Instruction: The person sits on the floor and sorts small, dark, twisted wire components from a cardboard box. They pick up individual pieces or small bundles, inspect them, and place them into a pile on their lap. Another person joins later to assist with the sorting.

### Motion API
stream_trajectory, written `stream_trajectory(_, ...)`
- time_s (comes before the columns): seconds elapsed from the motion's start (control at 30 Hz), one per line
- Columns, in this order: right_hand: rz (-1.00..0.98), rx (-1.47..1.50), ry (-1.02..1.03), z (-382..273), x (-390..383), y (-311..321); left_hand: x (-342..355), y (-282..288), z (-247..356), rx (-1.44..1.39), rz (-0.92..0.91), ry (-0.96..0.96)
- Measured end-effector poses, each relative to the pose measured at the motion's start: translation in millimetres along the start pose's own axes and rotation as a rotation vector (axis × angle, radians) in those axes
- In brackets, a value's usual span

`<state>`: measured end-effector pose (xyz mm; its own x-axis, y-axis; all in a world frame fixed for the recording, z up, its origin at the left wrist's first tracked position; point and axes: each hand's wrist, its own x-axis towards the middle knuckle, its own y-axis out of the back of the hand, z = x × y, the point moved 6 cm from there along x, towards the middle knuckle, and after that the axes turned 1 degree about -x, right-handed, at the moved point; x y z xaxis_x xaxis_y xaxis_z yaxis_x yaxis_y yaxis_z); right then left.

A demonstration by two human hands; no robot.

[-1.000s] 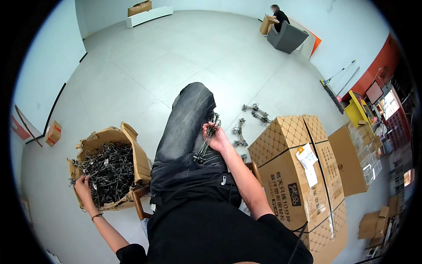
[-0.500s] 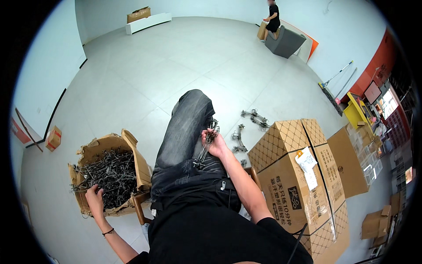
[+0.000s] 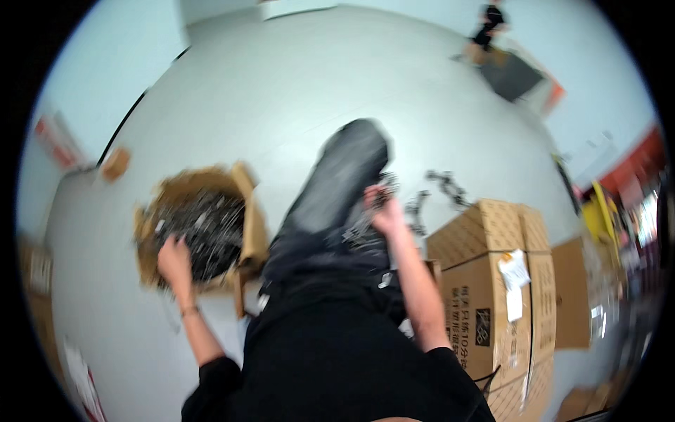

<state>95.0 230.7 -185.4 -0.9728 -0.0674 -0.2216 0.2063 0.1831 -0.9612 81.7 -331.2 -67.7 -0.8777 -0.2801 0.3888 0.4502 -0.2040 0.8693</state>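
Pale walls, grey floor — a grey armchair far back.

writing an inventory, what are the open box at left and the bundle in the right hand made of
Open box: probably cardboard, matte brown with ragged edges. Bundle in the right hand: perhaps metal wire, thin strands with greyish glints; blur leaves finish unclear.

Blur stops me telling single strands apart in the dark tangle inside the open carton, or what the left hand touches there. Right of the carton, the right hand hides part of its wire bundle.
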Motion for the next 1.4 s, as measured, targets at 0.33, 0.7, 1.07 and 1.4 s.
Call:
stream_trajectory(0.33,-0.008,-0.157,0.022,-23,3,26,15,-25,-78,-0.319,0.006,0.166)
stream_trajectory(0.7,-0.053,-0.098,-0.004,-19,2,15,9,-9,-45,0.004,-0.009,0.287)
stream_trajectory(1.07,-0.031,-0.109,0.015,-18,0,18,-14,8,-37,0.070,0.248,0.131)
stream_trajectory(1.4,-0.033,-0.125,0.000,-20,7,22,31,-16,-70,-0.198,0.164,0.326)
